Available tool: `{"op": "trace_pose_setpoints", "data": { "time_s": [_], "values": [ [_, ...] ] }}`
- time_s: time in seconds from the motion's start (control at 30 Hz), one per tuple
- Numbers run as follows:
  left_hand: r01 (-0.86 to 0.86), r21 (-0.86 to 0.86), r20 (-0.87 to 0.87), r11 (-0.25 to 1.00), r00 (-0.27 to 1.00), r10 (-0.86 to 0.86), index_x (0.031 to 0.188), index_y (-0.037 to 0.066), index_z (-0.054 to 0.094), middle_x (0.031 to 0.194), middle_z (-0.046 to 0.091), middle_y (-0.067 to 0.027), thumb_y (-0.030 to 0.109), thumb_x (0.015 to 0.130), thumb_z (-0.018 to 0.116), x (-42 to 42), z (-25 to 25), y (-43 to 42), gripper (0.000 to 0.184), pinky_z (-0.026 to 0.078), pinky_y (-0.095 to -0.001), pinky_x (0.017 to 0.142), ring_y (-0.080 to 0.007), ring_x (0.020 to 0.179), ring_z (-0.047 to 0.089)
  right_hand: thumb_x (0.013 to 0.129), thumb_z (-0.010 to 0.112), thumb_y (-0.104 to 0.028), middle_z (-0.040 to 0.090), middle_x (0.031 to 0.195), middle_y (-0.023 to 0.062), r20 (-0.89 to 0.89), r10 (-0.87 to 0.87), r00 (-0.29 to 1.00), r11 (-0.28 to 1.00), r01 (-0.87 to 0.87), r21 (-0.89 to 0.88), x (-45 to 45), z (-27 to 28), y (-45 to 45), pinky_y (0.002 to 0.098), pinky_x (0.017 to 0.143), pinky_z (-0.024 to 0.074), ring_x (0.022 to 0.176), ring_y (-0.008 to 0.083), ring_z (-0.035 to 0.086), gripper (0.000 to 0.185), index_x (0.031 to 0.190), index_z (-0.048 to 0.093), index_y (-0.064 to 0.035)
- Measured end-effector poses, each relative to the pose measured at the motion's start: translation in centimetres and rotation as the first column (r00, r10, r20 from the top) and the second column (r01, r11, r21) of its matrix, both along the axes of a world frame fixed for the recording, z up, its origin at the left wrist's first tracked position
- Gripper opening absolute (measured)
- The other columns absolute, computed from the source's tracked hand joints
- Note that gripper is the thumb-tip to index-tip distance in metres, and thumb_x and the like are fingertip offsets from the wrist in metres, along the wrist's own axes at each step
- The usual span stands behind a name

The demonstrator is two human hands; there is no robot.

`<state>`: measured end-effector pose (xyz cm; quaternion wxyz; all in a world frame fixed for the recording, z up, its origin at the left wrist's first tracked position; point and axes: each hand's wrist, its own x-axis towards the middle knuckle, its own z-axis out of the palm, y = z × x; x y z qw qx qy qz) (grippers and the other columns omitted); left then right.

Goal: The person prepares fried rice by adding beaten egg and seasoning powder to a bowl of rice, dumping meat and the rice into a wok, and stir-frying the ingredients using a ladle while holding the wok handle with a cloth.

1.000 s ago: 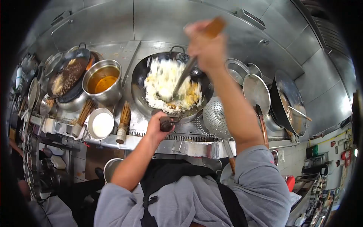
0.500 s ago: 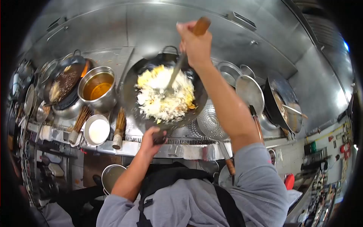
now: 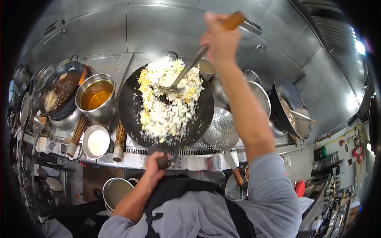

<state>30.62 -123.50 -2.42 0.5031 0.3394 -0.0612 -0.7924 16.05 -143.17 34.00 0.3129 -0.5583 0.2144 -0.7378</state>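
Observation:
My left hand [image 3: 154, 168] is closed round the short dark handle of a black wok [image 3: 127, 111]. Rice mixed with yellow egg [image 3: 168, 119] lies heaped and scattered across the wok, some grains in motion. Above and to the right, my right hand [image 3: 223, 41] grips a ladle [image 3: 193, 60] near the wooden end of its long handle. The bowl of the ladle rests among the rice, partly hidden by it.
Left of the wok stand a steel pot of amber liquid [image 3: 111, 84], a white-filled bowl [image 3: 84, 142] and bamboo brushes [image 3: 120, 139]. A perforated skimmer [image 3: 220, 129] lies to the right. Another wok [image 3: 282, 93] stands farther right, with a steel wall [image 3: 166, 29] behind.
The wok has tilted, and the rice now spreads longer toward the far rim and near side. My right hand has moved up and right with the ladle. My left hand keeps its hold.

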Motion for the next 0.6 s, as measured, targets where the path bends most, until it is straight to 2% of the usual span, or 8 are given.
{"op": "trace_pose_setpoints", "data": {
  "time_s": [0.03,0.1,0.27,0.4,0.47,0.53,0.57,0.6],
  "values": [
    [-0.022,-0.028,-0.012,0.999,1.000,0.022,0.089,0.011,0.056,0.084,0.061,-0.0066,0.016,0.078,0.062,-0.2,0.3,-0.7,0.014,0.053,-0.0445,0.067,-0.0240,0.078,0.062,0.082,0.075,-0.009,0.048,0.054,0.0028,0.042,0.077,0.996,0.996,-0.075,-0.038,-0.7,2.2,0.1,0.0303,0.039,0.0381,0.039,0.0125,0.044,0.023,0.088,0.053,-0.0029],
    [-0.044,-0.054,-0.017,0.998,0.999,0.043,0.089,0.012,0.057,0.085,0.062,-0.0061,0.017,0.078,0.062,-0.7,1.9,-2.0,0.012,0.053,-0.0440,0.067,-0.0225,0.078,0.062,0.088,0.070,-0.021,0.038,0.052,-0.0049,-0.047,-0.053,0.997,0.995,0.057,0.085,-0.7,6.9,0.8,0.0269,0.036,0.0357,0.037,0.0101,0.037,0.023,0.087,0.048,-0.0133],
    [-0.055,0.026,0.006,0.998,0.998,0.055,0.082,0.014,0.056,0.080,0.062,-0.0054,0.018,0.078,0.063,-1.6,2.6,-11.2,0.008,0.053,-0.0426,0.065,-0.0211,0.076,0.063,0.088,0.070,-0.024,0.038,0.052,-0.0050,-0.187,0.026,0.982,0.991,-0.050,-0.126,1.2,13.3,0.7,0.0266,0.036,0.0353,0.036,0.0096,0.036,0.024,0.085,0.049,-0.0137],
    [-0.072,0.120,0.080,0.990,0.995,0.063,0.087,0.011,0.060,0.076,0.061,-0.0049,0.018,0.079,0.064,-1.3,3.8,-10.5,0.011,0.053,-0.0393,0.065,-0.0206,0.074,0.063,0.090,0.069,-0.025,0.040,0.052,-0.0058,0.011,0.242,0.970,0.970,-0.242,-0.021,1.5,3.4,-1.3,0.0261,0.037,0.0371,0.038,0.0091,0.040,0.022,0.083,0.052,-0.0118],
    [-0.084,-0.059,0.162,0.995,0.982,0.093,0.099,0.007,0.057,0.085,0.062,-0.0075,0.017,0.077,0.068,-0.6,5.9,-6.7,0.027,0.053,-0.0358,0.069,-0.0199,0.076,0.062,0.091,0.068,-0.020,0.048,0.057,-0.0039,-0.252,-0.001,0.968,0.997,0.021,0.077,2.8,-7.1,-4.2,0.0240,0.039,0.0393,0.043,0.0085,0.046,0.017,0.083,0.056,-0.0104],
    [-0.142,-0.325,0.354,0.935,0.898,0.260,0.107,0.004,0.053,0.091,0.063,-0.0075,0.018,0.075,0.073,-0.7,6.5,-3.6,0.041,0.052,-0.0329,0.071,-0.0187,0.078,0.062,0.089,0.068,-0.017,0.051,0.059,-0.0031,-0.385,0.055,0.921,0.997,-0.031,0.069,3.0,-5.9,-4.3,0.0238,0.039,0.0392,0.044,0.0083,0.048,0.015,0.083,0.057,-0.0098],
    [-0.042,-0.456,0.476,0.889,0.832,0.284,0.121,0.003,0.046,0.102,0.062,-0.0085,0.016,0.072,0.074,-0.8,8.5,-2.1,0.058,0.050,-0.0299,0.082,-0.0203,0.094,0.062,0.089,0.068,-0.016,0.053,0.060,-0.0027,-0.443,0.075,0.894,0.995,-0.037,0.095,2.9,-5.5,-3.0,0.0237,0.039,0.0392,0.045,0.0082,0.049,0.013,0.083,0.058,-0.0095],
    [0.162,-0.642,0.613,0.749,0.696,0.375,0.131,0.004,0.041,0.109,0.062,-0.0134,0.016,0.067,0.075,-0.8,7.4,-2.3,0.074,0.043,-0.0367,0.098,-0.0261,0.107,0.059,0.089,0.068,-0.015,0.052,0.059,-0.0030,-0.451,0.010,0.892,0.994,0.038,0.098,2.5,-4.3,-1.8,0.0242,0.038,0.0385,0.044,0.0084,0.048,0.013,0.083,0.057,-0.0102]
  ]
}}
